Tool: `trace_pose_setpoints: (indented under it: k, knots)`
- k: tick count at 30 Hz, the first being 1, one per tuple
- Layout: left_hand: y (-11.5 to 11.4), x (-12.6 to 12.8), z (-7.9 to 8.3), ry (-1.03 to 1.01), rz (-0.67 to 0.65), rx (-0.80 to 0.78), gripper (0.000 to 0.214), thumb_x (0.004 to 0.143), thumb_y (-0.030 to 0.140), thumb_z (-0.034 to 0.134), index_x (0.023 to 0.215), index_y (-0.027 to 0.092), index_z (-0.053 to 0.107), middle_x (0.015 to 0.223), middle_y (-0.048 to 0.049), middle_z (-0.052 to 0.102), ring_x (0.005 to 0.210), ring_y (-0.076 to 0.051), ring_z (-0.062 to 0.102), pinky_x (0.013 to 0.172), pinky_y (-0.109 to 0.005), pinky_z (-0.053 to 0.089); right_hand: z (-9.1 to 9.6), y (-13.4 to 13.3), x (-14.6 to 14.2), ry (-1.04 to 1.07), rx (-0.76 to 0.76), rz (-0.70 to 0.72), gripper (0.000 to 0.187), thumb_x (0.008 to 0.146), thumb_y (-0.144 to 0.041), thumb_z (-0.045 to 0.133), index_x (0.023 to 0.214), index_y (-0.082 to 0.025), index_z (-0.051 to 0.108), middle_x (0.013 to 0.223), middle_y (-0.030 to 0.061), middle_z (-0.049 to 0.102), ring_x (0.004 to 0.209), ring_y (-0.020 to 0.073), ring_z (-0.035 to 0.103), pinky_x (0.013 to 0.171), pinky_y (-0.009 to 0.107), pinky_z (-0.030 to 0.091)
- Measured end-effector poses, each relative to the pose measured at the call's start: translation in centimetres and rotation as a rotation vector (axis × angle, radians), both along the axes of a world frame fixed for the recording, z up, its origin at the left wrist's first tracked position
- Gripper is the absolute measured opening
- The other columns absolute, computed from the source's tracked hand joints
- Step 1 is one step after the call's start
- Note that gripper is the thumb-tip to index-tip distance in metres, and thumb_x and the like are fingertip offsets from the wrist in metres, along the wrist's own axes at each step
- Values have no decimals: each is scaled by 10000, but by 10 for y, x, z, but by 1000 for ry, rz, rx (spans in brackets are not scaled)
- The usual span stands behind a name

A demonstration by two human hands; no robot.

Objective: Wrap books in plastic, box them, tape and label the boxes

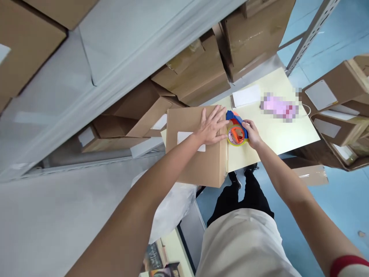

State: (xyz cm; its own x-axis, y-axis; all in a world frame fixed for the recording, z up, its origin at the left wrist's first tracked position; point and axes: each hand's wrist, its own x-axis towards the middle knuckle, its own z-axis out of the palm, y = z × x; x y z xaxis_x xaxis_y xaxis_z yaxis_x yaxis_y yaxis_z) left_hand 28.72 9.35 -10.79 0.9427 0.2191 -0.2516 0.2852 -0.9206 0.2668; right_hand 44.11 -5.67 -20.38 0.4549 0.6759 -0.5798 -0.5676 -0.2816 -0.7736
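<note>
A closed cardboard box [198, 165] with a white label [184, 136] stands on the pale yellow tabletop [276, 134]. My left hand [211, 127] lies on the box near its right edge, fingers spread. In my right hand [252, 134] is a blue tape dispenser [243, 125] with an orange-centred roll of tape [236, 135] on it. The dispenser is held against or very close to the right side of the box; exact contact cannot be made out. My fingers wrap round its handle, partly hiding it.
Behind the table, cardboard boxes [193, 73] fill a grey shelf [115, 61]. A white stack of paper or labels [246, 96] and a blurred pink item [279, 107] lie on the tabletop. More boxes [331, 96] are at right. A white plastic bag [173, 207] hangs below the box.
</note>
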Motion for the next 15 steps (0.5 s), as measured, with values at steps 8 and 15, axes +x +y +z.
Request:
trace_pose_setpoints:
  k: [8,15]
  knots:
    - [-3,7,11,56,31,-3,538,902,446,484,1395,240,535,1683,-93,100,1536,-394,43,1155,-711,-12,-1,-23,-18,-417,51,175,877,621,-286,735,1433,-214,412,1445,107,512,1282,294,515,1130,456,380]
    - [-4,7,8,34,37,5,498,917,432,449,1372,246,529,1688,-51,87,1542,-366,-6,1184,-664,-27,13,-87,-46,-320,1,184,736,641,-190,639,1361,-259,502,1262,66,632,1120,274,595,1017,456,482]
